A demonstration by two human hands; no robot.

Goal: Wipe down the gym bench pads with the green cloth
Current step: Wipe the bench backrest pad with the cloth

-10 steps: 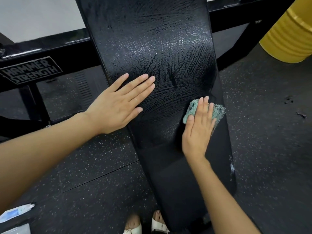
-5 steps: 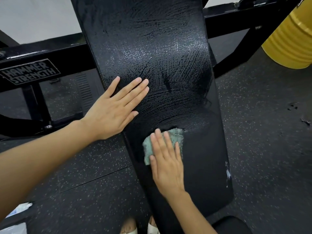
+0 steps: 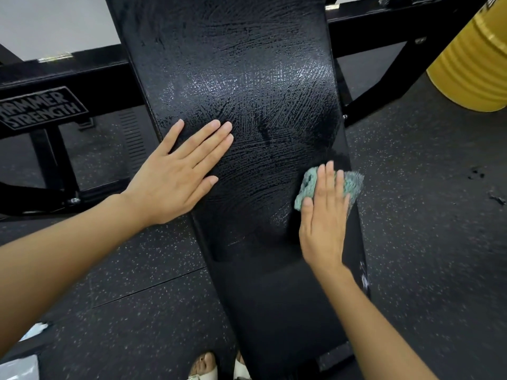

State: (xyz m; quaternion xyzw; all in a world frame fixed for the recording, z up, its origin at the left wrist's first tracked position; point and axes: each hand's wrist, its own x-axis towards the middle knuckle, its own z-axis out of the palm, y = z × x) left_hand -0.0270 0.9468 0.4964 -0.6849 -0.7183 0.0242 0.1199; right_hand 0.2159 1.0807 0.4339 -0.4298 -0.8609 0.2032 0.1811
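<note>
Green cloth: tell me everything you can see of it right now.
The green cloth is a teal rag, woven and fuzzy, bunched into a wad. It lies at the right edge of the black bench pad, below wet streaks. The right hand presses it with straight fingers, covering its middle; its ends show on either side.

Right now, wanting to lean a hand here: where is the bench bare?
Free: the back pad above the left hand; the seat pad below the right hand. Crowded: the band between, where the right hand presses the green cloth.
</note>
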